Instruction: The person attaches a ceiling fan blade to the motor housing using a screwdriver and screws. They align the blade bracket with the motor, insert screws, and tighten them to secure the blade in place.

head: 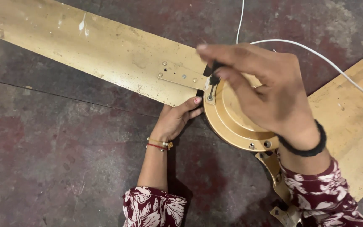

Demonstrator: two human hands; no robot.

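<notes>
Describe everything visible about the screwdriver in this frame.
The screwdriver is small, with a black handle and a thin metal shaft. It stands nearly upright, tip down on a screw at the rim of the gold fan motor, where a blade bracket joins it. The right hand pinches the handle from above with its fingertips, hiding most of it. The left hand does not touch the screwdriver; it holds the motor's edge just below.
</notes>
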